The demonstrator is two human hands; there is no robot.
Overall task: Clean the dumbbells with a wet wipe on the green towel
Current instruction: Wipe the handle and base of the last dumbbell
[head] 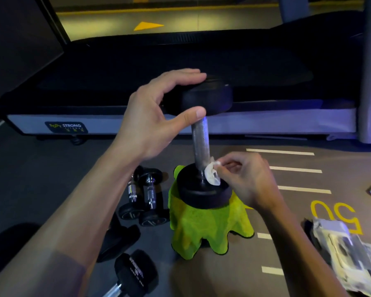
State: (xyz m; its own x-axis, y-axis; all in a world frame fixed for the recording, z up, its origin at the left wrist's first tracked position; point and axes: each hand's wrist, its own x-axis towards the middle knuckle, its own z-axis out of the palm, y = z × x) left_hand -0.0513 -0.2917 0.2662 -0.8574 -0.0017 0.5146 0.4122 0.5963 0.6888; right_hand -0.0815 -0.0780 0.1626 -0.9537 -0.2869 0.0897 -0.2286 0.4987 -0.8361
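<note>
**Inspector A:** Dumbbell [204,142] under inspection stands upright at frame centre, its lower head resting on the green towel [208,230]. What lies at nine o'clock of it?

**Inspector B:** Two small dumbbells [145,198] lie side by side on the floor, just beside the towel. At seven o'clock, a larger dumbbell [135,273] lies near the bottom edge.

**Inspector A:** Left hand [152,118]?

**Inspector B:** Fingers straight, laid flat over the upper head; thumb below its rim, beside the handle. Not curled round it.

**Inspector A:** Right hand [246,179]?

**Inspector B:** At three o'clock of the handle's base. Fingertips pinch a white wet wipe [211,174] against the handle where it meets the lower head.

**Inspector A:** Farther right?

**Inspector B:** A crumpled packet [341,254] on the floor at four o'clock, beside yellow painted numerals [336,215]. A treadmill [180,82] spans twelve o'clock.
</note>
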